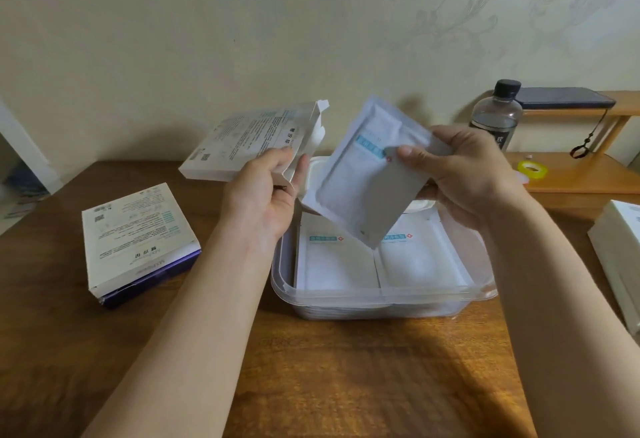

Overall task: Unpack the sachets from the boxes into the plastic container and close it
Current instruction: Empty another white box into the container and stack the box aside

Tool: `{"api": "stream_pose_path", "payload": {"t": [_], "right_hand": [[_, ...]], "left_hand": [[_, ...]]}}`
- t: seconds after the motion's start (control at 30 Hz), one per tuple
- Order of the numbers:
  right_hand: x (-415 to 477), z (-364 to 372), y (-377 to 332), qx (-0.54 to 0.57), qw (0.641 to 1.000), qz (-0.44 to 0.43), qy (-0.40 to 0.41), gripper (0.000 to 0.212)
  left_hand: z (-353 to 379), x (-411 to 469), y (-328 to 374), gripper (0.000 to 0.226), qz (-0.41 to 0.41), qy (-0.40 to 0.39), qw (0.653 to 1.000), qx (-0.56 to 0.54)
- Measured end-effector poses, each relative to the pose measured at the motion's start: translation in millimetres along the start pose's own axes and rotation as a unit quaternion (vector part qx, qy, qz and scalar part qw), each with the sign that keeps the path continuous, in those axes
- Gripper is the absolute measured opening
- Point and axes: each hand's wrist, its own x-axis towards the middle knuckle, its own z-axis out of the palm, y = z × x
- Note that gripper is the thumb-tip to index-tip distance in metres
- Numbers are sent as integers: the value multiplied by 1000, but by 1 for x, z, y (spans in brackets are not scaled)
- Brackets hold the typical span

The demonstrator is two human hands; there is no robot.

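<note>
over the wooden table [346, 385], left hand [266, 192] grips an opened box [242, 141]; right hand [474, 174] pinches tilted sachets [363, 178] above the open container [381, 299].

White sachets [367, 174] tilted above open clear container [381, 295] (more flat inside); opened box [242, 140] raised.

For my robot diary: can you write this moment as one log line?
left hand: grips opened box | right hand: holds sachet stack above plastic container | container: open, two sachet piles inside
</note>
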Motion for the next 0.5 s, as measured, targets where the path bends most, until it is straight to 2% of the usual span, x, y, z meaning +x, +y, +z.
{"api": "stream_pose_path", "payload": {"t": [0.2, 0.33, 0.4, 0.5], "right_hand": [[2, 6, 17, -88, 989, 112, -39, 21], [2, 15, 21, -121, 976, 172, -53, 19], [0, 16, 19, -156, 963, 203, -90, 30], [-5, 21, 18, -317, 919, 186, -142, 59]], "left_hand": [[3, -4, 1, 29, 18, -1, 1000, -6], [4, -5, -2, 30, 14, -8, 1000, -1], [4, -4, -2, 30, 10, -9, 1000, 1], [3, -3, -3, 29, 4, -11, 1000, 2]]}}
